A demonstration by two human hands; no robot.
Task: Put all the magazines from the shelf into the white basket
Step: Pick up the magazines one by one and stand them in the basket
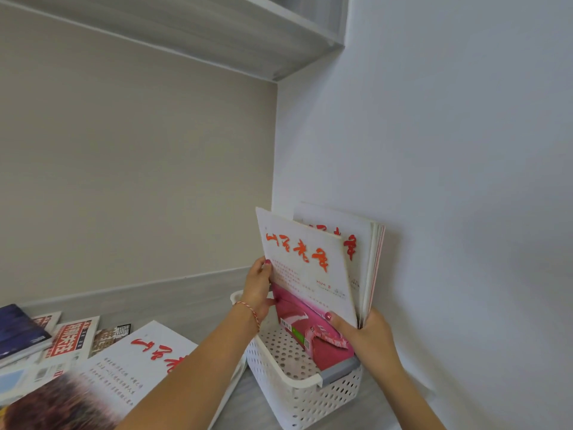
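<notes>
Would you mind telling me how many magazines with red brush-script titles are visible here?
3: one held upright over the white basket by both hands, one directly behind it, one flat on the shelf at left. More may be hidden.

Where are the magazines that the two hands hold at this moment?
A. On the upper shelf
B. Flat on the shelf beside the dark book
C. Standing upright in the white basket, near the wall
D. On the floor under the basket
C: the magazines stand upright with their lower edge inside the white basket, while the left hand and the right hand grip their edges.
</notes>
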